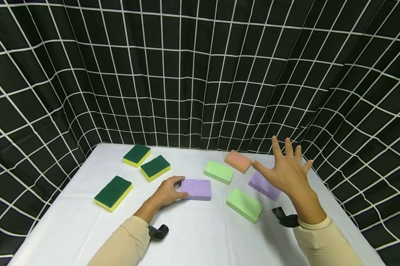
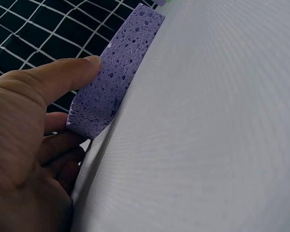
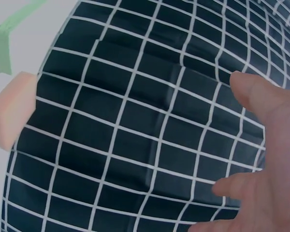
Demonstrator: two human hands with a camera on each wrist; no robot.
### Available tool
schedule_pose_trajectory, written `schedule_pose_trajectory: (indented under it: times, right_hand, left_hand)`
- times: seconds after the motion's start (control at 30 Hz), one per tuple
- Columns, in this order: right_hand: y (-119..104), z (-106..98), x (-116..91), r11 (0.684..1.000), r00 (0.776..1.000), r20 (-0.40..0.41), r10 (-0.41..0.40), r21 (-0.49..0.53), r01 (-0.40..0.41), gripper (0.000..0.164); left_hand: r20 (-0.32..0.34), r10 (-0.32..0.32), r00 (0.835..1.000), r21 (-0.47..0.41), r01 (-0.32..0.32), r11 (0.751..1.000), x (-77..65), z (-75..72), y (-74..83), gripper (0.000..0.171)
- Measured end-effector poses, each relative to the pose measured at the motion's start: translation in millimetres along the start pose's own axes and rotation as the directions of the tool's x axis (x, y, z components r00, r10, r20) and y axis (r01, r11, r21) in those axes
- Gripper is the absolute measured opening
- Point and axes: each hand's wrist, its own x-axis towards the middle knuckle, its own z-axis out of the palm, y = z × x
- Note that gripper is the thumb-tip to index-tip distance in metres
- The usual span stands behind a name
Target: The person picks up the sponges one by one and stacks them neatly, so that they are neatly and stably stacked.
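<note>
In the head view my left hand (image 1: 168,191) holds the left end of a purple sponge (image 1: 195,189), which lies flat on the white table. The left wrist view has the thumb (image 2: 79,72) against the pitted side of that sponge (image 2: 118,72), the other fingers partly hidden behind its end. My right hand (image 1: 287,171) is raised over the table's right side with fingers spread and nothing in it. Below and left of it lies a second purple sponge (image 1: 264,185). An orange sponge (image 1: 238,161) sits farther back, also at the left of the right wrist view.
Two light green sponges (image 1: 218,172) lie between my hands, the nearer one (image 1: 244,205) toward me. On the left are three yellow scrub sponges (image 1: 113,193) with dark green tops. A black curtain (image 1: 193,81) with a white grid surrounds the white table (image 1: 200,236).
</note>
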Motion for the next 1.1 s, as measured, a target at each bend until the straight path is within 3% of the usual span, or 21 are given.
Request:
schedule_pose_trajectory:
  times: [0.17,0.3,0.5,0.63,0.7,0.83,0.9,0.97,1.1]
  right_hand:
    - [3,-3,-7,0.991,0.992,-0.117,-0.051,0.118,0.065,0.1]
    - [7,-3,-13,0.948,0.963,-0.251,-0.094,0.273,0.164,0.092]
    - [16,4,-22,0.841,0.898,-0.43,-0.091,0.451,0.3,0.084]
    - [17,12,-29,0.762,0.842,-0.53,-0.102,0.503,0.408,0.081]
    - [12,13,-34,0.725,0.826,-0.554,-0.107,0.525,0.446,0.078]
    - [0,11,-47,0.633,0.812,-0.573,-0.115,0.588,0.504,0.072]
    - [-2,13,-52,0.605,0.808,-0.576,-0.12,0.603,0.52,0.071]
    - [5,23,-52,0.591,0.806,-0.578,-0.126,0.609,0.529,0.071]
    - [25,49,-54,0.602,0.842,-0.525,-0.121,0.636,0.483,0.073]
  left_hand:
    - [0.0,0.005,1.0,0.006,-0.005,1.0,0.7,0.8,-1.2,0.068]
    - [-0.004,0.01,1.0,0.009,-0.01,1.0,1.0,0.7,-1.1,0.068]
    - [-0.002,0.017,1.0,0.018,-0.017,1.0,-0.2,0.8,-0.6,0.068]
    - [-0.001,0.019,1.0,0.02,-0.019,1.0,-1.1,1.1,-0.4,0.068]
    - [0.001,0.011,1.0,0.025,-0.011,1.0,-1.1,1.0,-0.7,0.068]
    - [0.008,0.004,1.0,0.025,-0.005,1.0,-1.3,1.0,-0.4,0.068]
    - [0.012,0.0,1.0,0.022,0.0,1.0,-1.1,0.5,1.1,0.068]
    - [0.013,-0.001,1.0,0.024,0.0,1.0,-1.3,0.0,2.2,0.068]
    - [0.014,-0.008,1.0,0.039,0.007,0.999,-2.0,0.0,1.9,0.069]
